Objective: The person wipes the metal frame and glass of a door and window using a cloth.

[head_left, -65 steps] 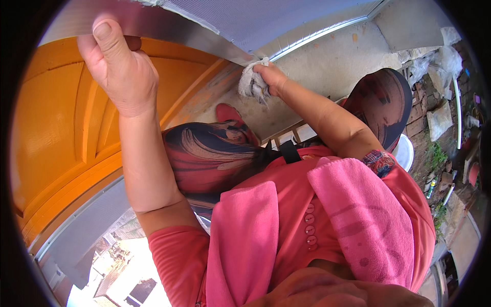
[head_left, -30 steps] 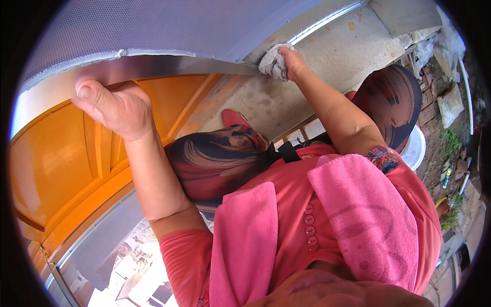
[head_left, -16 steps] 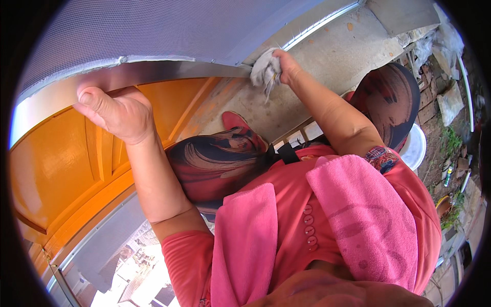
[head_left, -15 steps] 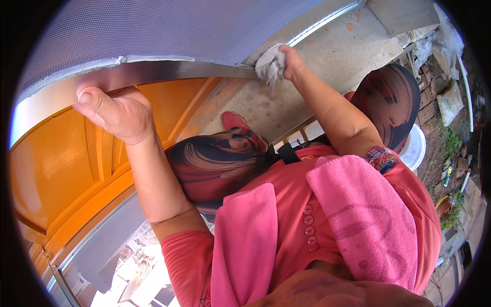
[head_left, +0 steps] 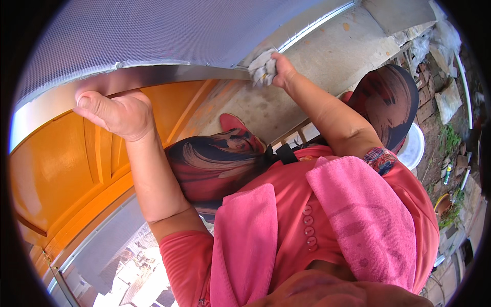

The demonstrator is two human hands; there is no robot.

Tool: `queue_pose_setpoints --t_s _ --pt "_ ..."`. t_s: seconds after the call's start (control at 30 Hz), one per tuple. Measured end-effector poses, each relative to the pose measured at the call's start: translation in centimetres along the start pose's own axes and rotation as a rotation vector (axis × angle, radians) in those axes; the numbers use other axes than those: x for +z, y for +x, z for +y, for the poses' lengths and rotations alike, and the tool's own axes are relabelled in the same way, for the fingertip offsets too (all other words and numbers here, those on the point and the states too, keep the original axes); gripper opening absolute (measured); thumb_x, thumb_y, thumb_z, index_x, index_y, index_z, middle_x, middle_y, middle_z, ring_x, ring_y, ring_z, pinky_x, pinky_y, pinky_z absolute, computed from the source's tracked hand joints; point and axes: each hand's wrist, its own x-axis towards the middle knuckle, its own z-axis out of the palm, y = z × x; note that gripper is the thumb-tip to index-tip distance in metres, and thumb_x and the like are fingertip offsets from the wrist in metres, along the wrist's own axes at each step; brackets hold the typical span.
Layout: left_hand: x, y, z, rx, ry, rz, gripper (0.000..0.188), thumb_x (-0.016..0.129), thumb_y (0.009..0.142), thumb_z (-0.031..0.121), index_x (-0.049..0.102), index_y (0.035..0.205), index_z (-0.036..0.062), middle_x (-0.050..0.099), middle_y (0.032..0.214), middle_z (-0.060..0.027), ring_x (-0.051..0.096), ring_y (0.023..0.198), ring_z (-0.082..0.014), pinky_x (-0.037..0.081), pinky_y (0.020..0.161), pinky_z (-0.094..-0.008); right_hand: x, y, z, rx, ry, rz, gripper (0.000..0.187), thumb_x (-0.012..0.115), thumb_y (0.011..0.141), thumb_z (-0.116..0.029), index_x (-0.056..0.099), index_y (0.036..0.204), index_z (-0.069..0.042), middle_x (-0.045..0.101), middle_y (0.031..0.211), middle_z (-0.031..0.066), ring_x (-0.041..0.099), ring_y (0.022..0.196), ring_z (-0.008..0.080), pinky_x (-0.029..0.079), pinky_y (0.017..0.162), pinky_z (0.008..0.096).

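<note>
A mesh screen door (head_left: 169, 30) with a smooth metal frame (head_left: 169, 75) stretches across the upper left. Along its near edge, my left hand (head_left: 120, 112) grips the frame, the thumb showing and the other fingers partly hidden. Bunched in my right hand (head_left: 285, 71) is a crumpled grey-white rag (head_left: 263, 67), pressed at the far end of the frame by the screen's corner. The right fingers are closed round the cloth and mostly out of sight behind it.
An orange wooden door (head_left: 56, 169) stands at the left, below the screen. Concrete floor (head_left: 327, 66) lies beyond my feet. A white basin (head_left: 412, 147) sits behind my right knee, near rubble and plastic sheeting at right. A pink towel (head_left: 368, 220) hangs round my neck.
My right hand and the rag have shifted slightly left and down, along the screen's corner. The left hand keeps its hold, and the screen's edge sits marginally lower in view.
</note>
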Motion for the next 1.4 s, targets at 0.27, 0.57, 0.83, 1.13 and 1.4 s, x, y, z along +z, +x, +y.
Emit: queue_pose_setpoints --t_s 0.27,0.57,0.83,1.13,1.4 --pt "-0.2 0.0 0.1 0.089 0.063 -0.122 0.045 0.044 0.11 0.05 0.039 0.085 0.0128 0.042 0.087 0.0024 0.042 0.084 -0.0121 0.045 0.082 -0.0273 -0.9 1.0 -6.6 -0.195 0.197 0.144 0.041 0.045 0.096 -0.028 0.062 0.121 -0.001 0.068 0.124 0.0177 0.065 0.114 0.0384 0.05 0.104 0.059" --pt "0.2 -0.2 -0.4 0.113 0.147 -0.074 0.047 0.043 0.109 0.052 0.04 0.086 0.0121 0.042 0.087 0.0021 0.041 0.083 -0.0115 0.044 0.08 -0.0256 -2.2 3.2 -5.6 -0.242 0.109 0.136 0.039 0.041 0.104 -0.033 0.063 0.118 -0.004 0.071 0.118 0.0151 0.068 0.108 0.0359 0.055 0.097 0.0553" --pt "-0.2 -0.1 -0.3 0.108 0.139 -0.088 0.048 0.042 0.109 0.054 0.041 0.088 0.0114 0.045 0.09 0.0007 0.043 0.086 -0.0126 0.045 0.084 -0.0268 -3.0 4.0 -7.3 -0.231 0.117 0.119 0.038 0.041 0.104 -0.031 0.065 0.114 -0.003 0.072 0.115 0.0156 0.069 0.106 0.0354 0.056 0.096 0.0538" --pt "1.0 -0.4 -0.1 0.082 0.224 0.025 0.056 0.036 0.109 0.058 0.043 0.082 0.0096 0.047 0.089 -0.0021 0.045 0.088 -0.0148 0.046 0.089 -0.032 -1.9 2.8 -4.6 -0.099 0.043 0.127 0.041 0.038 0.106 -0.033 0.063 0.12 -0.003 0.072 0.115 0.0146 0.069 0.108 0.0352 0.055 0.099 0.056" --pt "0.9 -0.6 0.8 0.087 0.397 0.018 0.049 0.037 0.11 0.056 0.041 0.09 0.0115 0.046 0.098 -0.0011 0.046 0.093 -0.0157 0.047 0.093 -0.0339 -1.4 1.7 3.4 0.244 -0.096 -0.079 0.036 0.044 0.099 -0.028 0.066 0.112 -0.003 0.073 0.111 0.0165 0.07 0.103 0.038 0.057 0.095 0.0532"
